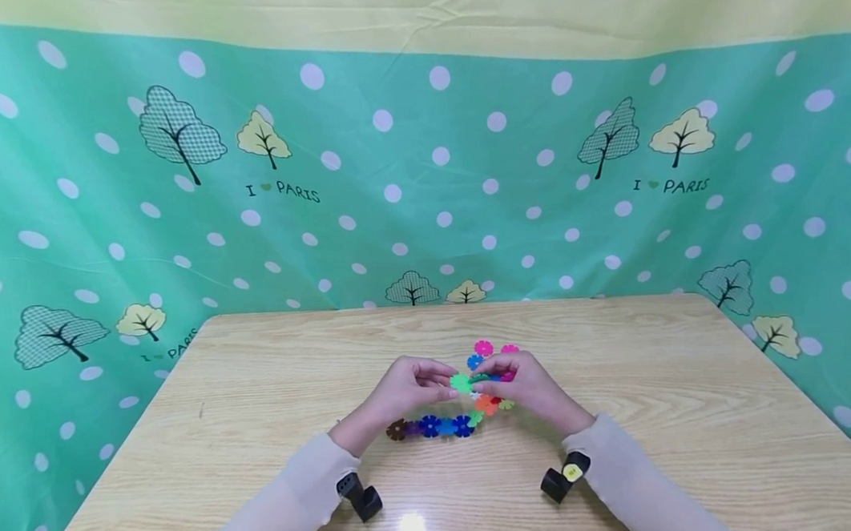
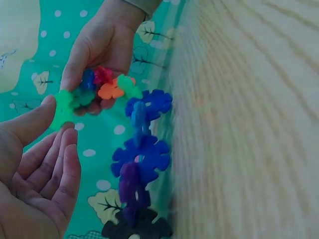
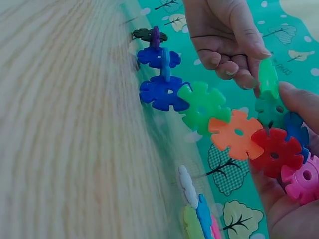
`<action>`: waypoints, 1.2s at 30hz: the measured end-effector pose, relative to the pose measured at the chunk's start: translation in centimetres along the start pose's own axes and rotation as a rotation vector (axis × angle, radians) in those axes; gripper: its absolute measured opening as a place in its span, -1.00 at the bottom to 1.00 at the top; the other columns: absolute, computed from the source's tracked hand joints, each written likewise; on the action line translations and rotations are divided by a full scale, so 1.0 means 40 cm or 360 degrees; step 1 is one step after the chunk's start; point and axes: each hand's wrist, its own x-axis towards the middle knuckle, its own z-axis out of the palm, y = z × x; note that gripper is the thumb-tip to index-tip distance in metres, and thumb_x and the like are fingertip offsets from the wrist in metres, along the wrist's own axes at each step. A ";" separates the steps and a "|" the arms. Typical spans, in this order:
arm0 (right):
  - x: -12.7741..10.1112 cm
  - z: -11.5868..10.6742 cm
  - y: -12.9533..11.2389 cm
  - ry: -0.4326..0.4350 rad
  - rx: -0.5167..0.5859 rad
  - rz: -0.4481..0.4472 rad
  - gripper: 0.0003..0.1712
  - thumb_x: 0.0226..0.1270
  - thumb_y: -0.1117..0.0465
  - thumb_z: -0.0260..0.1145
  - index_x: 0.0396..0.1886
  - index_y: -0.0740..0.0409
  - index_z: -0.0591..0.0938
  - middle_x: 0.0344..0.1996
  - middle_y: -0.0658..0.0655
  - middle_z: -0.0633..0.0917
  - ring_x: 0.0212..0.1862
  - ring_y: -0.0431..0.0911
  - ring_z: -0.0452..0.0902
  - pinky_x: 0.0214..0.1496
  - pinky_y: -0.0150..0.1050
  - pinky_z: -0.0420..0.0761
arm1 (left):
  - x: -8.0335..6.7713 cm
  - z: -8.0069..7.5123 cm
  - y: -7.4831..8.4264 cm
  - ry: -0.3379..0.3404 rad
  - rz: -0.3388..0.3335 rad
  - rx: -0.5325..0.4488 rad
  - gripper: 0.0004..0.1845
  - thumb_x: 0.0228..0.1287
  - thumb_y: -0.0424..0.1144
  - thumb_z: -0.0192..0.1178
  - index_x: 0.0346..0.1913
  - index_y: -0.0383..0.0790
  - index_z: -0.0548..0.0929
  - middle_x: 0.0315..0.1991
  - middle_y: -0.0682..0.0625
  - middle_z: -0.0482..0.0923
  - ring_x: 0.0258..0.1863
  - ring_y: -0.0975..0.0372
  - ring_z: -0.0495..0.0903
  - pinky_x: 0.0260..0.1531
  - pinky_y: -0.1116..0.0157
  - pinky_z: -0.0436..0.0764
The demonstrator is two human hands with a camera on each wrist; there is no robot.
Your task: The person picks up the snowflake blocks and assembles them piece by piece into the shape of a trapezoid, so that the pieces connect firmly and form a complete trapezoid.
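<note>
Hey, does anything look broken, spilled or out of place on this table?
Nothing stands out. The chain of snowflake discs looks intact, both hands join a green disc to it, and the few loose discs lie close by.

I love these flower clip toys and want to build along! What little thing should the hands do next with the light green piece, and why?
Probably push the light green disc down so its slot seats on the dark green disc. The left hand pinches it right at the end of the chain that the right hand grips, and it looks only partly slotted in.
</note>
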 end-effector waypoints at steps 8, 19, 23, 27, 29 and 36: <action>-0.002 -0.019 -0.005 -0.0004 0.0053 0.0011 -0.81 0.20 0.26 0.36 -0.25 0.30 0.68 -0.36 0.10 0.63 -0.46 -0.16 0.55 -0.39 -0.33 0.63 | 0.035 -0.045 -0.026 -0.0038 0.0029 0.0040 -0.66 0.15 -0.29 0.32 -0.03 -0.39 0.63 -0.27 -0.10 0.69 -0.30 0.21 0.65 -0.23 0.33 0.64; -0.005 -0.046 0.000 -0.0057 0.0005 -0.0012 -0.79 0.18 0.19 0.39 -0.27 0.25 0.69 -0.33 0.10 0.65 -0.40 -0.14 0.55 -0.37 -0.35 0.61 | 0.099 -0.043 -0.065 -0.0246 -0.0122 -0.0103 -0.60 0.11 -0.41 0.30 0.06 -0.36 0.58 -0.04 -0.18 0.63 -0.06 0.13 0.63 0.01 0.30 0.56; -0.006 -0.061 0.001 -0.0091 -0.0004 0.0015 -0.77 0.19 0.16 0.39 -0.26 0.24 0.69 -0.31 0.11 0.66 -0.39 -0.14 0.56 -0.35 -0.33 0.62 | 0.108 -0.023 -0.071 -0.0333 -0.0176 -0.0088 -0.61 0.10 -0.43 0.30 0.05 -0.34 0.59 -0.05 -0.14 0.64 -0.07 0.14 0.62 0.01 0.30 0.57; -0.007 -0.081 0.008 -0.0169 0.0005 0.0014 -0.78 0.21 0.20 0.36 -0.25 0.29 0.68 -0.38 0.11 0.67 -0.46 -0.16 0.54 -0.38 -0.34 0.62 | 0.114 -0.002 -0.080 -0.0383 -0.0170 -0.0062 -0.62 0.08 -0.45 0.30 0.03 -0.31 0.60 -0.07 -0.11 0.65 -0.08 0.16 0.61 0.00 0.29 0.57; -0.007 -0.090 0.013 -0.0219 0.0005 0.0000 -0.80 0.21 0.22 0.36 -0.27 0.29 0.68 -0.42 0.10 0.68 -0.47 -0.18 0.53 -0.40 -0.35 0.60 | 0.116 0.007 -0.082 -0.0387 -0.0145 -0.0040 -0.61 0.08 -0.44 0.31 0.03 -0.30 0.60 -0.06 -0.09 0.65 -0.08 0.16 0.60 0.00 0.30 0.56; -0.009 -0.108 0.018 -0.0292 -0.0015 -0.0030 -0.82 0.21 0.23 0.35 -0.28 0.28 0.68 -0.45 0.06 0.69 -0.47 -0.19 0.54 -0.38 -0.34 0.60 | 0.126 0.035 -0.083 -0.0366 -0.0069 0.0135 -0.61 0.06 -0.33 0.38 0.02 -0.16 0.65 -0.05 0.04 0.65 -0.07 0.23 0.56 0.01 0.28 0.54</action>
